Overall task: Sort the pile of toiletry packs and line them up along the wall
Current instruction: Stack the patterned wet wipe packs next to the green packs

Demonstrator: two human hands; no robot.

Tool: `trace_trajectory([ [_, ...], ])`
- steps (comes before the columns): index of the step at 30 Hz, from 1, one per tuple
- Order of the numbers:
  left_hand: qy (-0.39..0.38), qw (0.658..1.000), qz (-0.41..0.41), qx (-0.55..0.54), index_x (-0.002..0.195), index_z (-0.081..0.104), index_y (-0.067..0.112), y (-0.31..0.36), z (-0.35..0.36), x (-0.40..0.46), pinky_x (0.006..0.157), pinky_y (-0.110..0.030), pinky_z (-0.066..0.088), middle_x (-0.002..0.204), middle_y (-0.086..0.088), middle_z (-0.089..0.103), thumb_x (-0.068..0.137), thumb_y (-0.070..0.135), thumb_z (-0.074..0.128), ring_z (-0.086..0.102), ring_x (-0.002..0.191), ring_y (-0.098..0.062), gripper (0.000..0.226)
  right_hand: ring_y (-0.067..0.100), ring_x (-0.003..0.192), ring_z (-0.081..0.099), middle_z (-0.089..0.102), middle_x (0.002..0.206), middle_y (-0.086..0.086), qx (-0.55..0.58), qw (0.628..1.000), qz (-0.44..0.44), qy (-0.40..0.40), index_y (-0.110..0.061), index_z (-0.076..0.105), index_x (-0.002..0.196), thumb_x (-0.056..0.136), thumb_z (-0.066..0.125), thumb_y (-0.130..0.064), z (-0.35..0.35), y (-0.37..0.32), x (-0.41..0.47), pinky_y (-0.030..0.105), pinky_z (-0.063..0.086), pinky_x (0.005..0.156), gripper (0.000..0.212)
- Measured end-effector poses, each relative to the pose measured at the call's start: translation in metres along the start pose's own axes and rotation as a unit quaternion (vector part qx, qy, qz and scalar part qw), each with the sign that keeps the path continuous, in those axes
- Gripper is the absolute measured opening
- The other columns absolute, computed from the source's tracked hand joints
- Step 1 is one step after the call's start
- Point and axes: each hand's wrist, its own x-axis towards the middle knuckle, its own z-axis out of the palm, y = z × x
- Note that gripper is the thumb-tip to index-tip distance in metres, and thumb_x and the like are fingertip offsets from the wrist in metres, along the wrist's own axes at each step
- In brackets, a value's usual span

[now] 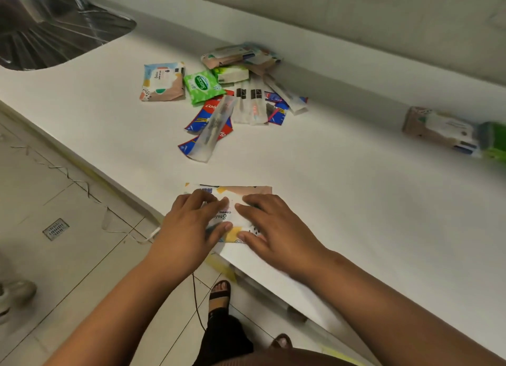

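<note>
Under both palms at the smooth white desk [356, 201] edge lies a flat, patterned wipes pack [241, 192], pressed by the left hand [189, 229] and right hand [276, 229], fingers spread flat, gripping nothing; beyond the fingertips sits the crinkly pile [232, 92] of sachets

The flat white bench [328, 201] holds a bright green soft pack with white dots [204, 86]. Beside it lies a pastel pack [162, 81] — blue, peach, yellow and white patches. The red and blue toothpaste boxes [204, 116] sit under a see-through wrapper [215, 129].
</note>
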Motion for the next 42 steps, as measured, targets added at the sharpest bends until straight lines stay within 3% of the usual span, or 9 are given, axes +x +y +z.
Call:
trace_trajectory([
  [8, -0.006, 0.996, 0.079, -0.037, 0.122, 0.062, 0.024, 0.058, 0.027, 0.023, 0.080, -0.036, 0.046, 0.114, 0.000, 0.058, 0.081, 0.038, 0.070, 0.051, 0.104, -0.025, 0.044, 0.015, 0.124, 0.039, 0.051, 0.132, -0.001, -0.020, 0.995, 0.088, 0.050, -0.018, 0.057, 0.130, 0.091, 0.060, -0.039, -0.025, 0.030, -0.054, 0.020, 0.029, 0.100, 0.044],
  [20, -0.061, 0.970, 0.207, -0.108, 0.124, 0.060, 0.023, 0.125, 0.058, 0.080, 0.089, -0.029, 0.042, 0.118, 0.006, 0.056, 0.083, 0.033, 0.069, 0.051, 0.108, -0.020, 0.043, 0.017, 0.121, 0.044, 0.054, 0.128, -0.003, -0.066, 0.966, 0.221, 0.117, -0.020, 0.059, 0.127, 0.091, 0.053, -0.048, -0.055, 0.069, -0.104, 0.021, 0.032, 0.100, 0.046],
  [23, -0.086, 0.968, 0.206, -0.112, 0.132, 0.053, 0.022, 0.135, 0.060, 0.103, 0.099, -0.027, 0.035, 0.132, 0.004, 0.053, 0.084, 0.036, 0.068, 0.045, 0.120, -0.020, 0.053, 0.020, 0.113, 0.046, 0.056, 0.121, -0.002, -0.084, 0.956, 0.245, 0.135, -0.018, 0.060, 0.126, 0.090, 0.054, -0.045, -0.061, 0.073, -0.107, 0.025, 0.039, 0.095, 0.045],
  [25, -0.077, 0.971, 0.206, -0.091, 0.131, 0.054, 0.020, 0.139, 0.061, 0.120, 0.098, -0.031, 0.037, 0.130, 0.000, 0.055, 0.081, 0.036, 0.070, 0.046, 0.119, -0.023, 0.055, 0.021, 0.102, 0.050, 0.059, 0.113, -0.002, -0.102, 0.948, 0.264, 0.147, -0.017, 0.062, 0.123, 0.090, 0.057, -0.041, -0.064, 0.073, -0.106, 0.030, 0.047, 0.086, 0.042],
  [28, -0.058, 0.976, 0.197, -0.075, 0.122, 0.062, 0.019, 0.139, 0.066, 0.138, 0.089, -0.035, 0.045, 0.119, -0.002, 0.060, 0.082, 0.033, 0.070, 0.050, 0.109, -0.025, 0.043, 0.023, 0.088, 0.050, 0.061, 0.098, -0.002, -0.163, 0.937, 0.268, 0.154, -0.017, 0.065, 0.115, 0.091, 0.048, -0.041, -0.064, 0.070, -0.104, 0.035, 0.049, 0.074, 0.039],
  [31, -0.057, 0.977, 0.188, -0.087, 0.119, 0.064, 0.021, 0.142, 0.074, 0.147, 0.082, -0.035, 0.047, 0.113, -0.002, 0.060, 0.086, 0.033, 0.064, 0.051, 0.102, -0.024, 0.035, 0.022, 0.085, 0.051, 0.061, 0.089, -0.002, -0.183, 0.932, 0.259, 0.173, -0.016, 0.068, 0.109, 0.090, 0.048, -0.037, -0.062, 0.065, -0.101, 0.032, 0.047, 0.070, 0.034],
  [36, -0.124, 0.954, 0.207, -0.180, 0.121, 0.064, 0.019, 0.155, 0.083, 0.157, 0.091, -0.032, 0.044, 0.111, 0.000, 0.064, 0.091, 0.035, 0.058, 0.056, 0.103, -0.020, 0.034, 0.020, 0.079, 0.052, 0.054, 0.080, -0.001, -0.121, 0.952, 0.228, 0.162, -0.016, 0.069, 0.102, 0.087, 0.047, -0.023, -0.058, 0.059, -0.093, 0.026, 0.043, 0.068, 0.027],
  [40, -0.191, 0.931, 0.242, -0.197, 0.120, 0.064, 0.018, 0.165, 0.080, 0.172, 0.094, -0.030, 0.043, 0.116, 0.001, 0.065, 0.087, 0.032, 0.065, 0.057, 0.106, -0.018, 0.036, 0.018, 0.080, 0.058, 0.061, 0.085, -0.002, -0.049, 0.967, 0.213, 0.133, -0.018, 0.072, 0.105, 0.086, 0.049, -0.018, -0.070, 0.066, -0.086, 0.022, 0.043, 0.070, 0.030],
  [42, -0.200, 0.927, 0.243, -0.202, 0.121, 0.064, 0.019, 0.168, 0.077, 0.176, 0.096, -0.030, 0.043, 0.120, 0.002, 0.064, 0.088, 0.031, 0.065, 0.056, 0.110, -0.018, 0.036, 0.017, 0.089, 0.061, 0.067, 0.095, -0.001, -0.034, 0.963, 0.220, 0.154, -0.018, 0.071, 0.106, 0.085, 0.057, -0.011, -0.082, 0.077, -0.087, 0.020, 0.042, 0.080, 0.027],
])
